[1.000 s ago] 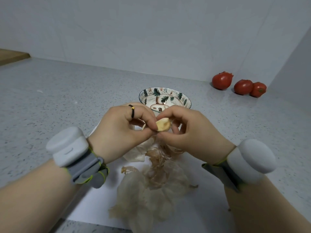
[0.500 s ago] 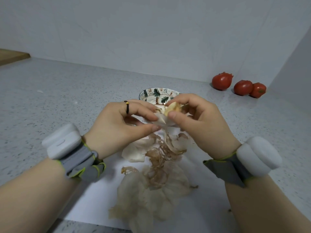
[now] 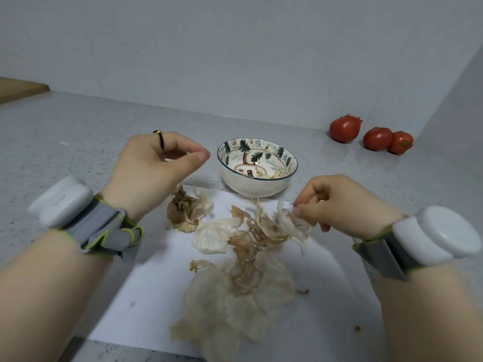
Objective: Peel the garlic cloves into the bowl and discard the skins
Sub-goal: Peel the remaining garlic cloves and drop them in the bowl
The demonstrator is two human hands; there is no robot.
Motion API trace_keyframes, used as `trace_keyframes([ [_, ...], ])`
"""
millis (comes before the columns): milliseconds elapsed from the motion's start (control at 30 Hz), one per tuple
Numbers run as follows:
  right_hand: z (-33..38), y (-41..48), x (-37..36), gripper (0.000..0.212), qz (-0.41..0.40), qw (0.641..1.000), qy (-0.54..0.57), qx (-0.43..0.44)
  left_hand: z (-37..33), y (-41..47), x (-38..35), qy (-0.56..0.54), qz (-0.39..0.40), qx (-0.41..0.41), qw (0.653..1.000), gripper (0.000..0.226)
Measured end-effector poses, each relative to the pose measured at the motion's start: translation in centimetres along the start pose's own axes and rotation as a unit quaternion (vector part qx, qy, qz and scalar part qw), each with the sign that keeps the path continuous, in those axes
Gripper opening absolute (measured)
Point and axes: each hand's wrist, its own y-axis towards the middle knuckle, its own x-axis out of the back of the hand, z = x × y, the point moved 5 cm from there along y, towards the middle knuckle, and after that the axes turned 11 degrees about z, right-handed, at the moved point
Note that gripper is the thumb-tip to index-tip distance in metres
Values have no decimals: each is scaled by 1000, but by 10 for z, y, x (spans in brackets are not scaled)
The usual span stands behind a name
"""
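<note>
Right hand [image 3: 339, 205] pinches skin [image 3: 292, 223] low over sheet [image 3: 146, 309], likely to drop it on pile [image 3: 235, 296]. Left hand [image 3: 151, 165] beside bowl [image 3: 261, 185], fingers [image 3: 193, 147] loosely curled, apart, empty. Peeled cloves [image 3: 264, 175] in bowl; unpeeled garlic [image 3: 183, 212] on sheet.

The contents of the bowl [image 3: 251, 182] are mostly hidden by its wall; the wooden board [image 3: 18, 88] is cut off.

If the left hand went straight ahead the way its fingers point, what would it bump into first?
Probably the patterned bowl: the left hand points right, toward its rim. Depth is unclear, so it might pass just above the rim instead.
</note>
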Motion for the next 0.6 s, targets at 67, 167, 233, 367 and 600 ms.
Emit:
trace_keyframes([
  [67,0,0,-3,10,16,1000,-8,-7,1,0,1,11,-1,12,1000,26],
  [167,-2,0,-7,6,40,999,-20,-16,4,0,1,29,8,47,998,15],
  [233,-3,1,-9,10,49,998,-21,-21,4,0,0,58,31,64,996,13],
  [367,-3,1,-9,8,49,998,-24,-26,6,0,-3,105,79,100,986,9],
  [600,-2,2,16,13,-125,992,-15,22,9,1,-1,167,143,133,966,18],
])
